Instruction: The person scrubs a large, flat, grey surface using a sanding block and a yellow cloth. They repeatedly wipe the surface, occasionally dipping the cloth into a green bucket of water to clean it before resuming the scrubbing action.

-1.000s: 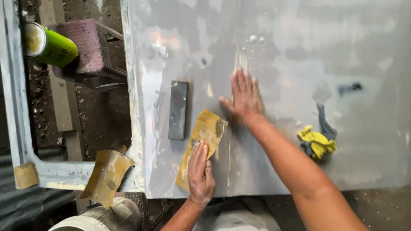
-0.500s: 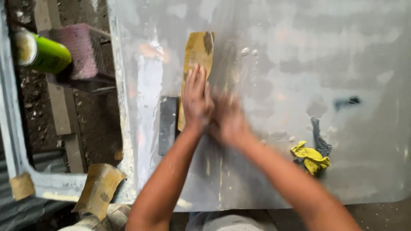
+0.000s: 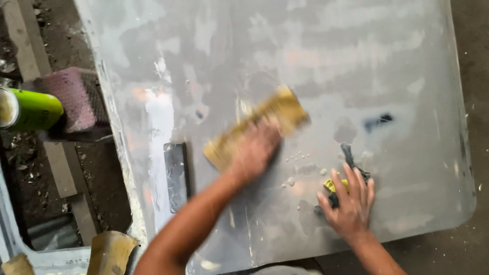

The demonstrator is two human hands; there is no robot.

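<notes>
The grey panel (image 3: 316,66) lies flat. My left hand (image 3: 254,150) presses the yellow sandpaper sheet (image 3: 260,125) at its centre, fingers flat for even abrasion. My right hand (image 3: 349,203), fingers spread, covers the yellow-black rag (image 3: 351,165) near the bottom edge.

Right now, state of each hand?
Left hand: pressed flat on the sandpaper, blurred, grip cannot be told.
Right hand: open, fingers spread on the yellow rag on the grey panel.
</notes>
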